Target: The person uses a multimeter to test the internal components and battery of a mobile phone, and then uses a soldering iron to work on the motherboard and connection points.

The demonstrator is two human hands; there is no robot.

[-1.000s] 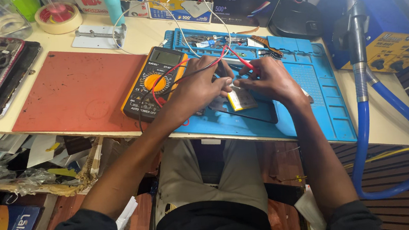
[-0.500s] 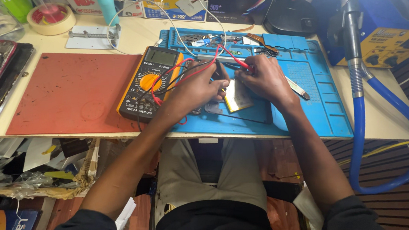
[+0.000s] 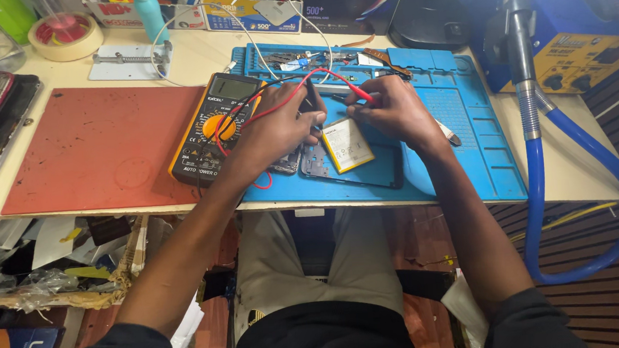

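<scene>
Both your forearms angle toward twelve o'clock, your left hand (image 3: 280,125) and right hand (image 3: 393,112) close together, fingers curled and pinched.

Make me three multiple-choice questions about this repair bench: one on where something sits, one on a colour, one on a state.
1. Where does the multimeter lie?
A. Between the red mat and blue mat
B. On the floor
C. On the blue hose

2. What colour is the probe in the right hand?
A. Green
B. Red
C. White

3. How is the phone on the blue mat?
A. Boxed
B. Closed, screen lit
C. Opened, battery showing

Answers: A, the meter straddles both mats' edges; B, a red lead runs to it; C, the battery lies exposed.
</scene>
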